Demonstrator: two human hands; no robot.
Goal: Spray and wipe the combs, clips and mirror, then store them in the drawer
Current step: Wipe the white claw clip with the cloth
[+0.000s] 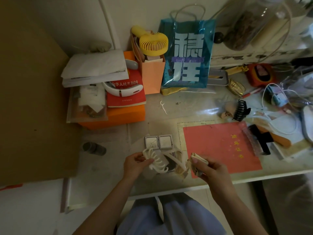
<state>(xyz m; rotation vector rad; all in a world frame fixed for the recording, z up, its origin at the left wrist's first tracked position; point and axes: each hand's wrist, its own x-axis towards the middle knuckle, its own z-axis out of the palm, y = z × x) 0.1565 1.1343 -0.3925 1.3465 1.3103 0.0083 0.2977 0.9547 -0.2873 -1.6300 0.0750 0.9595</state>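
Your left hand (135,162) pinches one cream claw clip (156,161) by its hinge end, teeth curling toward the middle, lifted just above the surface (194,106). Your right hand (205,167) has its fingers curled round one folded beige cloth (197,161), thumb on top, held just beside the clip.

Count what lies before you. One folding mirror (158,142), opened flat into two square panes, sits just beyond your hands. Under and between the hands lies a small heap with a dark piece and pale parts; you cannot tell how many items it holds. One black claw clip (240,111) rests further off to the right, near some brown scraps. One black comb (260,141) and one orange-handled item (280,141) lie at the right, past one red booklet (220,148) with gold characters. One white floss pick (163,106) lies alone mid-surface.

At the back stand one blue bag (188,55) with large pale characters, one orange paper bag (152,73) holding one yellow handheld fan (153,43), and one orange box (116,117) stacked with a red book (127,94), a white curved device (122,89) and papers (94,68).

The surface is pale, scuffed and glossy, set against a light wall. A brown board (33,92) leans at the left; white cables (279,92) tangle at the right edge.
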